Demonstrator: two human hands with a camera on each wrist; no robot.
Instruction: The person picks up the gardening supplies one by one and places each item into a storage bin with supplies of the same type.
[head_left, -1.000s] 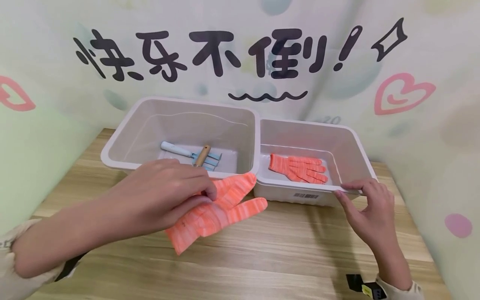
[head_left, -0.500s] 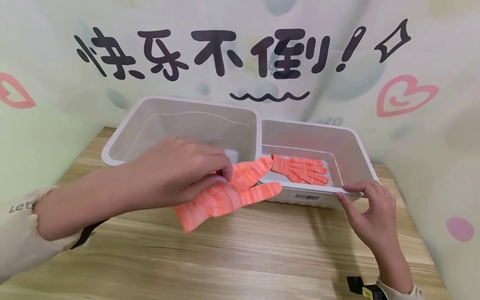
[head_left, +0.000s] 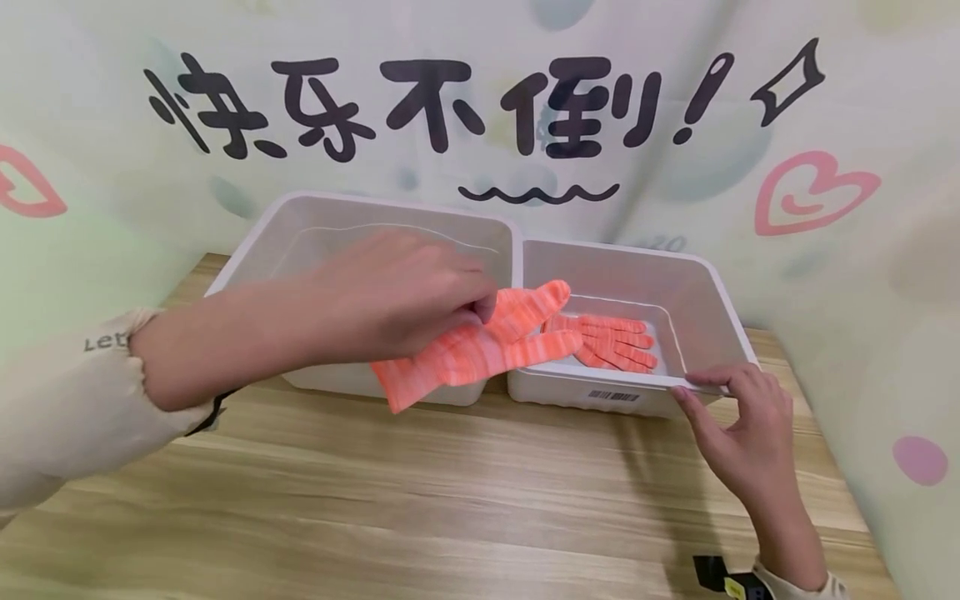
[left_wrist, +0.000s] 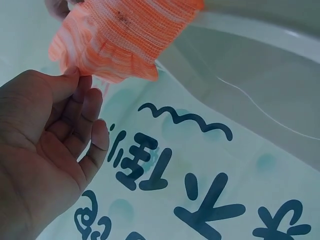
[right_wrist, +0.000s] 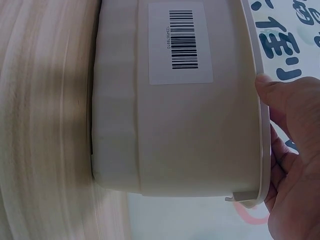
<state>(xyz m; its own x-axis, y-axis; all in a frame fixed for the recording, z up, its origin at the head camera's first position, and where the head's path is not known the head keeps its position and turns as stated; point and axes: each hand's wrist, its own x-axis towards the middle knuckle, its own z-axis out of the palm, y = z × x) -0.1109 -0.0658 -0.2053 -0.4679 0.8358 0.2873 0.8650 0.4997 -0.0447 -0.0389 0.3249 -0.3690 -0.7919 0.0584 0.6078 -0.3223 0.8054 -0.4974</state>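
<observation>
Between thumb and fingertips, my left hand (head_left: 405,292) pinches an orange striped knit glove (head_left: 480,346); the left wrist view shows the pinch at the edge of the glove (left_wrist: 125,40). The glove hangs across the near rims of two plastic bins, its fingers pointing right. A second orange glove (head_left: 615,342) lies flat on the floor of the right bin (head_left: 615,271), partly overlapped by the held one. My right hand (head_left: 750,425) grips the near right corner of that bin's rim, thumb outside, as the right hand (right_wrist: 295,140) shows in the right wrist view.
The left bin (head_left: 315,212) stands against the right one; my left arm covers most of its inside. A barcode label (right_wrist: 181,45) is on the right bin's front wall. Both bins stand on a wood-grain table (head_left: 525,500) before a printed cloth backdrop (head_left: 420,33).
My left hand has carried the glove up and to the right, from in front of the left bin toward the right bin. The hand fork seen earlier is now hidden. My right hand stays put.
</observation>
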